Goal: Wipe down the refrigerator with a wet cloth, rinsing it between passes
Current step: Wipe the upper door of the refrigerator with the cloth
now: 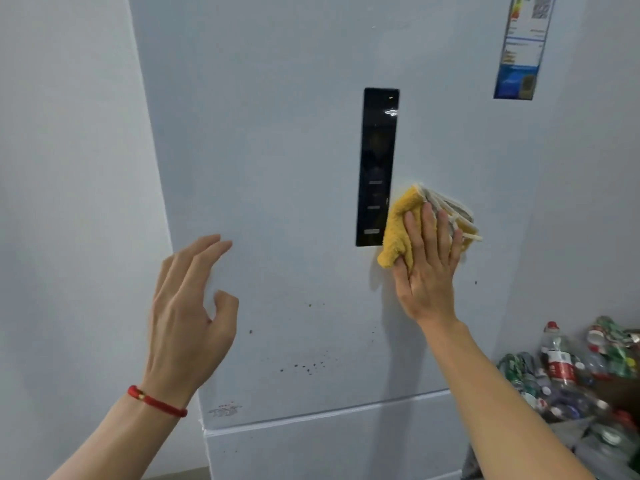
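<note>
White refrigerator door, right hand flat on yellow cloth, left hand loosely open, empty

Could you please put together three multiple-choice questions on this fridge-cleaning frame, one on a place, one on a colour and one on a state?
1. Where is the cloth on the refrigerator door?
A. Just right of the black panel
B. On the label at top right
C. On the lower drawer front

2. What colour is the band on the left wrist?
A. Blue
B. Red
C. Green

3. What is the left hand doing?
A. Gripping the cloth
B. Holding a bottle
C. Open, holding nothing

Answers:
1. A, the right hand presses the cloth flat beside the panel's lower end.
2. B, the wrist band is red.
3. C, its fingers are spread near the door's left edge and hold nothing.
</note>
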